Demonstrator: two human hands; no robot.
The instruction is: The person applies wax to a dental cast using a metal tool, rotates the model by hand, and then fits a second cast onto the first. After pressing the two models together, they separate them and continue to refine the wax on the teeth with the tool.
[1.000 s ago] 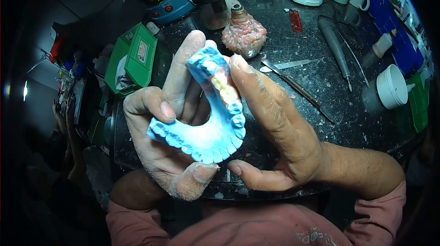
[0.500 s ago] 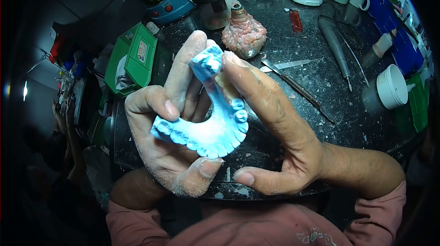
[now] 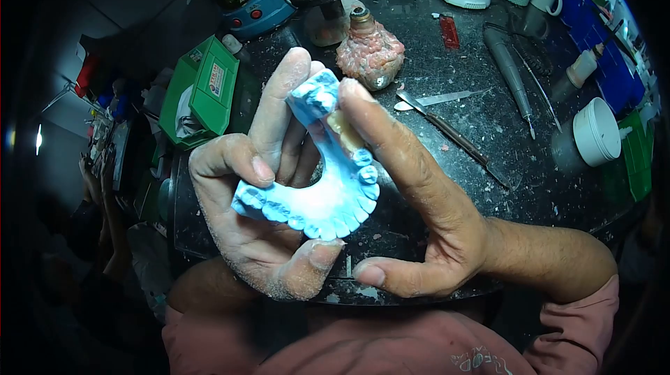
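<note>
Gripped between the thumb and fingers of my left hand (image 3: 241, 232), the blue dental cast (image 3: 328, 190) sits above the dark bench (image 3: 537, 193). My right hand (image 3: 443, 228) is unclenched, index fingertip at the cast's edge by the yellowish teeth (image 3: 346, 135), thumb spread well apart.

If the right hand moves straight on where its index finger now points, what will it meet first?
Most likely the upper end of the blue dental model, held in the left hand; the right hand appears almost against it, though depth is unclear.
</note>
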